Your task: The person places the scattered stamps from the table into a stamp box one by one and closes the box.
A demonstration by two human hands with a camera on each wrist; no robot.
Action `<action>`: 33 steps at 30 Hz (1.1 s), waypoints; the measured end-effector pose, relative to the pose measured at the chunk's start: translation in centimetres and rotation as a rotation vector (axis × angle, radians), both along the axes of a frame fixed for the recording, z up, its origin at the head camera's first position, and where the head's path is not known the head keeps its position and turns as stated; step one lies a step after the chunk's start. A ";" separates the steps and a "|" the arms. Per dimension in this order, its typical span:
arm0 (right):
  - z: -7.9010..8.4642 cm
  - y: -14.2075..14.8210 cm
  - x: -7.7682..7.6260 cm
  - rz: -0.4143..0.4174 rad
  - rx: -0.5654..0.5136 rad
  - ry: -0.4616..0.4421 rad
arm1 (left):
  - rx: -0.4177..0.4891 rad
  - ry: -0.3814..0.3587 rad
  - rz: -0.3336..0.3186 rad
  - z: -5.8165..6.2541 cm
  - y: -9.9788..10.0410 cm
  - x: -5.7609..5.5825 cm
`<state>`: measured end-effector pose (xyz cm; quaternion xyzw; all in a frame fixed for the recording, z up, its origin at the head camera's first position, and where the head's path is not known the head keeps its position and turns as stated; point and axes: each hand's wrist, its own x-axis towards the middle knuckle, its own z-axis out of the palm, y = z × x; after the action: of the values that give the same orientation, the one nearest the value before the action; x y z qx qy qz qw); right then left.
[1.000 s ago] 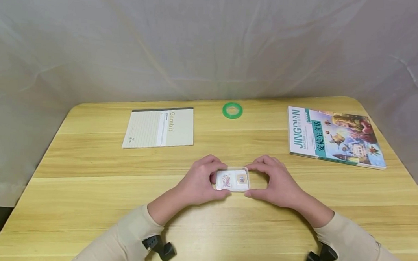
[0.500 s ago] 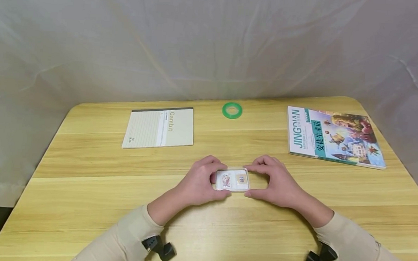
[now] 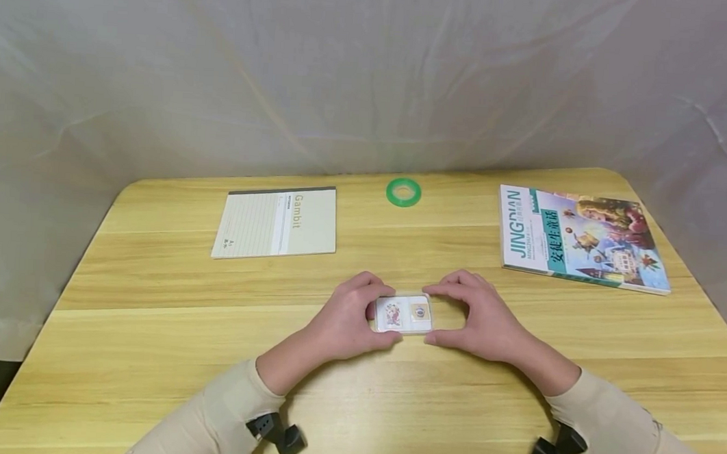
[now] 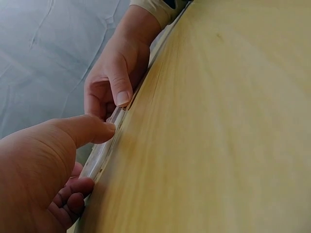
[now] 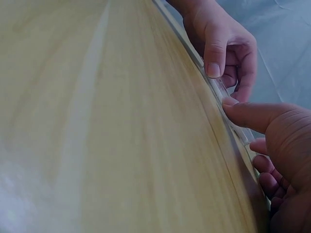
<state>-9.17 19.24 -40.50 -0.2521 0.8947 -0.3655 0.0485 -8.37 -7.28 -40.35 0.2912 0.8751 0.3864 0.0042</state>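
Observation:
A small flat clear plastic case [image 3: 404, 317] lies at the middle of the wooden table [image 3: 366, 405]. Two small pictures show in it, a reddish one on the left and an orange-and-blue one on the right. My left hand [image 3: 352, 317] grips its left end, thumb on the near edge and fingers at the far edge. Thumb and index finger of my right hand [image 3: 491, 321] pinch the right end at its near and far corners. Both wrist views show the case [image 4: 98, 156] edge-on and low against the tabletop, between the two hands.
A cream notebook [image 3: 311, 221] lies at the back left. Behind the case is a green ring-shaped roll of tape [image 3: 393, 193]. A thick colourful book [image 3: 609, 250] lies at the back right. Grey cloth [image 3: 371, 76] hangs behind the table.
The case's far right corner and the right index fingertip on it have shifted very slightly down and left since a second ago. Otherwise both hands keep their places.

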 end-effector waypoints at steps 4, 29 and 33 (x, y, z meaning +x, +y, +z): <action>0.0 -0.1 0.0 0.002 -0.005 0.000 | -0.010 -0.001 -0.009 0.1 -0.1 0.1; 0.0 0.0 0.1 0.011 -0.001 0.015 | -0.064 -0.056 -0.023 0.6 -1.9 0.1; 0.0 0.0 0.0 0.010 -0.001 0.018 | -0.069 -0.062 -0.021 0.7 -1.9 0.1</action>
<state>-9.16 19.23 -40.54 -0.2600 0.8936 -0.3633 0.0425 -8.28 -9.18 -39.69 0.2878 0.8843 0.3649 0.0451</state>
